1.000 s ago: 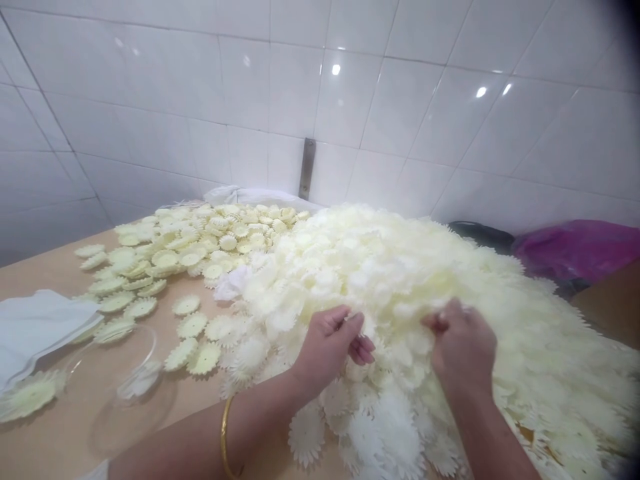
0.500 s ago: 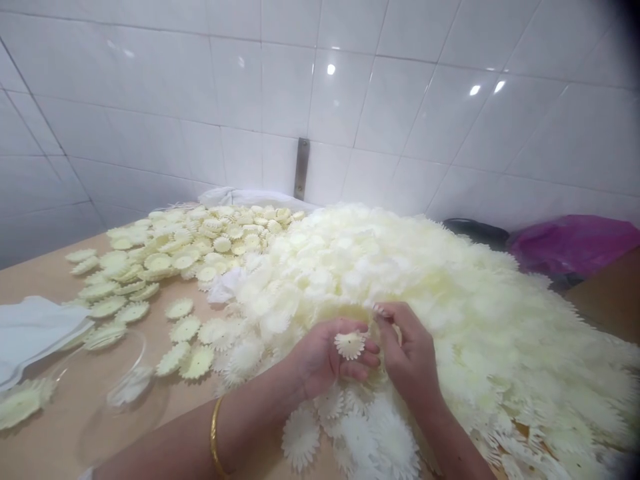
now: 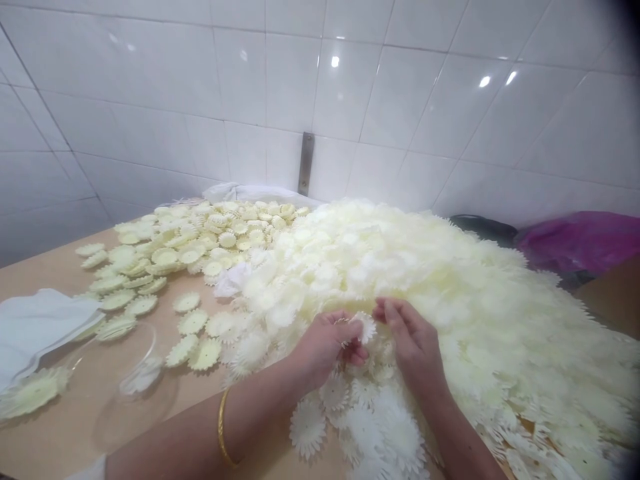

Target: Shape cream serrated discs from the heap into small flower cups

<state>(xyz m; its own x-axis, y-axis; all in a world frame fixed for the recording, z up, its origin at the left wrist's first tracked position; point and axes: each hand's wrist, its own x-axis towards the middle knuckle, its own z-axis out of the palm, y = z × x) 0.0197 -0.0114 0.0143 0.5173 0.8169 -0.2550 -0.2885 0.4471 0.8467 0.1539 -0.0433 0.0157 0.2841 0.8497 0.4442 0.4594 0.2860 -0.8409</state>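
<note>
My left hand, with a gold bangle on the wrist, is closed on a small cream paper-like flower. The thumb presses the flower's scalloped piece against the fingers. Just to its right, my right hand has its thumb and fingertips pinched together; whatever lies between them is too small to make out. Both hands are above the near side of a large heap of pale flower cutouts. Below them, loose white cutouts with toothed edges lie on the table.
Stacked yellowish flower discs spread over the brown table to the left. A white cloth or paper lies at the left edge, near a clear ring-like piece. A purple bag and dark item sit behind the heap, by the tiled wall.
My left thumb has come down onto the flower, which lay on my open fingers before. The flower is now tilted toward my right hand. The view has shifted slightly.
</note>
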